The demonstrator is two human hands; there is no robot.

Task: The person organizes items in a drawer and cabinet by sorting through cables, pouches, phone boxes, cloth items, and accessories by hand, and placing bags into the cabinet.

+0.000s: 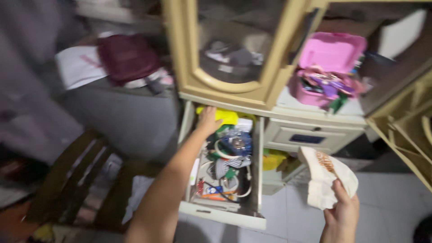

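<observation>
My left hand [208,120] reaches deep into an open cream drawer [221,215], resting on a yellow object [227,116] at its back. Whether the fingers grip anything cannot be told. The drawer is full of clutter: cables, a blue shiny item [237,141], a striped cloth and orange tools. My right hand [340,214] is lower right, fingers closed on a cream cloth cap [325,176] with an orange print, held above the tiled floor.
The cream cabinet [189,67] has a glass door above the drawer. An open pink box [329,67] of small items sits on its ledge. A second closed drawer [312,135] lies right. A dark wooden chair [72,180] stands left. A latticed cabinet door [405,130] hangs open right.
</observation>
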